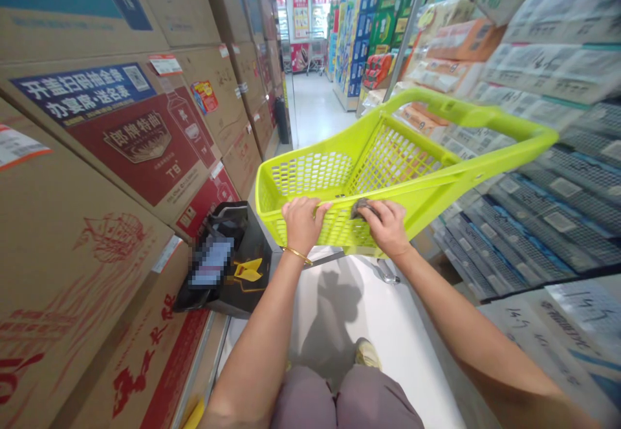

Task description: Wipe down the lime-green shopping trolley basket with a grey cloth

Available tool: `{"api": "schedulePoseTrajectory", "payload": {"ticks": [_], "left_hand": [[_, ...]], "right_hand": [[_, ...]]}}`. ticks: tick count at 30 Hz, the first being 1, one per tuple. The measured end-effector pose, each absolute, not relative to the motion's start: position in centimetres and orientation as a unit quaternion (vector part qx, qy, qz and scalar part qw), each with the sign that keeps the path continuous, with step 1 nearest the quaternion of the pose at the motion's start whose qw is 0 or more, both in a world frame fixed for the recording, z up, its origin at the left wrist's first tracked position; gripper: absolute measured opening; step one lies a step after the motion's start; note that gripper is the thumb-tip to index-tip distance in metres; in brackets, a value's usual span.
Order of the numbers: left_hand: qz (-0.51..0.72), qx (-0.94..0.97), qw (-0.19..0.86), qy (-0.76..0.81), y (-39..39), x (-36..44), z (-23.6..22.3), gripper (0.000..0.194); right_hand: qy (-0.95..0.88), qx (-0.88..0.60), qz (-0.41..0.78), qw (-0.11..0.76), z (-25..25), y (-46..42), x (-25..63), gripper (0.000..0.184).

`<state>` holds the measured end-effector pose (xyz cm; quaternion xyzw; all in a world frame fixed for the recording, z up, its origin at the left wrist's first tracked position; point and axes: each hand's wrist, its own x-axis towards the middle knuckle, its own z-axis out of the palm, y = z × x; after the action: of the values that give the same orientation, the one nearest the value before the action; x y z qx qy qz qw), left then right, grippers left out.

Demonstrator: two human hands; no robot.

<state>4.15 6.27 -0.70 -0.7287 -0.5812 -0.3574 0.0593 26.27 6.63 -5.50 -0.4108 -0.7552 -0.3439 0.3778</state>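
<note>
I had the left hand (pixel 305 222) clamped on the lime basket (pixel 429 199), right hand (pixel 388 223) fingers closed round a dark cloth (pixel 359 208) at its side; its long axis ran crosswise beyond them, handle (pixel 478 116) pointing upper right.

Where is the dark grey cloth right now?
In the head view, just right of centre, the dark grey cloth is in the right hand, against the near side of the yellow-green basket, with the left hand to its left.
</note>
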Motion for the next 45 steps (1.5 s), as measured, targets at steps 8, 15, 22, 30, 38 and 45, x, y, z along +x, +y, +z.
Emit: {"api": "schedulePoseTrajectory", "payload": {"ticks": [8, 15, 22, 30, 38, 45], "left_hand": [[-0.377, -0.719, 0.068, -0.580, 6.3, 4.4, -0.8, 0.037], [-0.366, -0.729, 0.069, -0.574, 6.2, 3.7, -0.6, 0.032], [-0.376, -0.729, 0.057, -0.568, 6.9, 2.5, -0.5, 0.037], [-0.383, -0.736, 0.056, -0.556, 7.5, 1.8, -0.5, 0.043], [-0.381, -0.744, 0.045, -0.548, 8.2, 0.4, -0.1, 0.050], [-0.375, -0.762, 0.023, -0.528, 9.2, -1.4, 0.1, 0.048]], "right_hand": [[-0.739, -0.405, -0.324, 0.430, -4.6, 6.4, 24.4, 0.025], [-0.781, -0.383, -0.308, 0.385, -3.2, 5.9, 19.2, 0.032], [-0.772, -0.405, -0.353, 0.340, -2.1, 5.2, 25.4, 0.031], [-0.670, -0.478, -0.408, 0.395, -1.3, 3.8, 29.2, 0.032], [-0.696, -0.473, -0.342, 0.419, -2.7, 4.5, 21.5, 0.030], [-0.757, -0.448, -0.330, 0.342, -1.9, 3.7, 20.7, 0.034]]}}
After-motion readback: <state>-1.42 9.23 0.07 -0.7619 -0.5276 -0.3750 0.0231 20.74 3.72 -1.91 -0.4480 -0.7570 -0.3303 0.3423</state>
